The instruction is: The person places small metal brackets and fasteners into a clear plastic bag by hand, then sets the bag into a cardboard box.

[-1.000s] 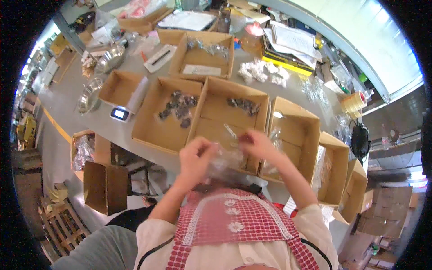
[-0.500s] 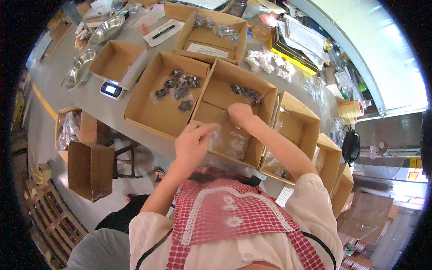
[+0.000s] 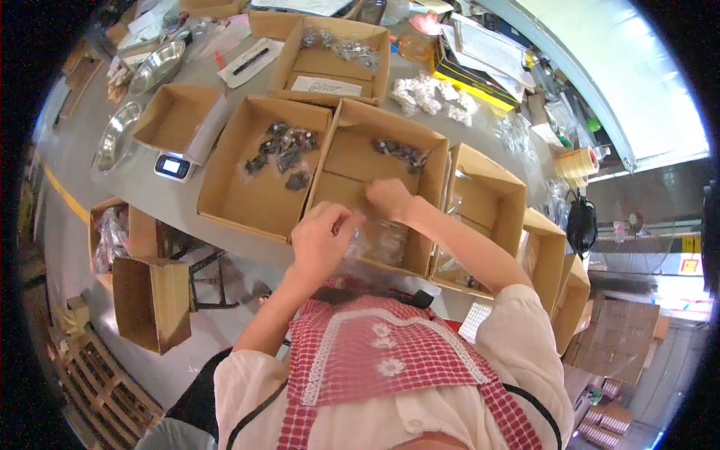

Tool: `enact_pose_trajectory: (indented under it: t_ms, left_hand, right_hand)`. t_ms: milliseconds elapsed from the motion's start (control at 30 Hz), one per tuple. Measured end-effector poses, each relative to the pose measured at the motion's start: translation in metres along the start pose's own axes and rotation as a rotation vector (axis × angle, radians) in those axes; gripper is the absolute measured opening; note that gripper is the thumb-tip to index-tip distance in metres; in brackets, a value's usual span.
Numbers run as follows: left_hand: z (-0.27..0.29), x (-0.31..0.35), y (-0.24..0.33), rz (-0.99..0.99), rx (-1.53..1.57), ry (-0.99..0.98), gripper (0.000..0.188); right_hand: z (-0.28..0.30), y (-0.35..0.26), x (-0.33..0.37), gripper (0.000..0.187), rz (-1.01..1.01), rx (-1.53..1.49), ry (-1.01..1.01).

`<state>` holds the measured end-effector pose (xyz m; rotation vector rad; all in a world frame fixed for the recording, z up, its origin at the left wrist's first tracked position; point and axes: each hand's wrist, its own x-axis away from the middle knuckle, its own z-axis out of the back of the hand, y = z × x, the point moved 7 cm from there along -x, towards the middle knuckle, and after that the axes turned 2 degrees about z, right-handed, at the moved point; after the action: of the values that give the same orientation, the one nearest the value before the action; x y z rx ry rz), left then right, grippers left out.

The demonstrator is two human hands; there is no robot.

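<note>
Over the near left corner of an open cardboard box (image 3: 337,180), my left hand (image 3: 316,234) is closed, its fingers pinched on a clear plastic bag (image 3: 357,241). A dark spot shows between the fingers, too small to name. Inside the same box, my right hand (image 3: 390,199) is curled closed with its fingertips hidden; what they hold cannot be made out. Small dark parts (image 3: 403,154) lie at the far side of this box. Clear plastic bags (image 3: 384,244) lie at its near side, below my right wrist.
A cardboard box with bagged dark parts (image 3: 283,148) adjoins on the left. Beyond stand a box of clear bags (image 3: 341,52) and white bundled pieces (image 3: 435,97). More boxes (image 3: 487,191) line the right. A small box sits on a scale (image 3: 174,166) near steel bowls (image 3: 118,135).
My right hand has drawn slightly left and nearer to my left hand. The left hand stays almost in place, its fingers turned a little. The whole view has shifted slightly.
</note>
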<state>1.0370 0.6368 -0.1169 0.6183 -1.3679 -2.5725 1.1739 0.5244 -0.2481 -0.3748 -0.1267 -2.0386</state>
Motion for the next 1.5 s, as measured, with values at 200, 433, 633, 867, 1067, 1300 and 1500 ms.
enact_pose_trajectory:
  t_ms: [200,433,633,867,1067,1300,1500]
  left_hand:
    - [0.002,-0.005,-0.003,0.065,0.021,-0.052,0.014]
    - [-0.01,-0.01,0.009,0.097,0.08,-0.203,0.017]
    - [-0.025,-0.005,0.01,0.186,0.244,-0.303,0.018]
    - [-0.025,-0.003,0.017,0.173,0.271,-0.308,0.013]
    - [-0.021,-0.002,0.037,0.055,0.147,-0.28,0.014]
    - [-0.027,0.001,0.045,0.155,0.283,-0.368,0.012]
    - [-0.031,-0.004,0.045,0.24,0.388,-0.562,0.016]
  right_hand:
    - [0.092,0.02,0.044,0.041,-0.197,-0.728,0.333]
    - [0.167,-0.062,0.129,0.041,0.141,-0.431,0.458]
    - [0.156,-0.054,0.145,0.034,0.094,-0.444,0.619]
    - [0.161,-0.053,0.154,0.029,0.047,-0.463,0.655]
    - [0.159,-0.056,0.159,0.028,0.11,-0.48,0.672]
    - [0.16,-0.053,0.162,0.024,0.116,-0.509,0.663]
    - [0.158,-0.06,0.167,0.024,0.207,-0.316,0.769]
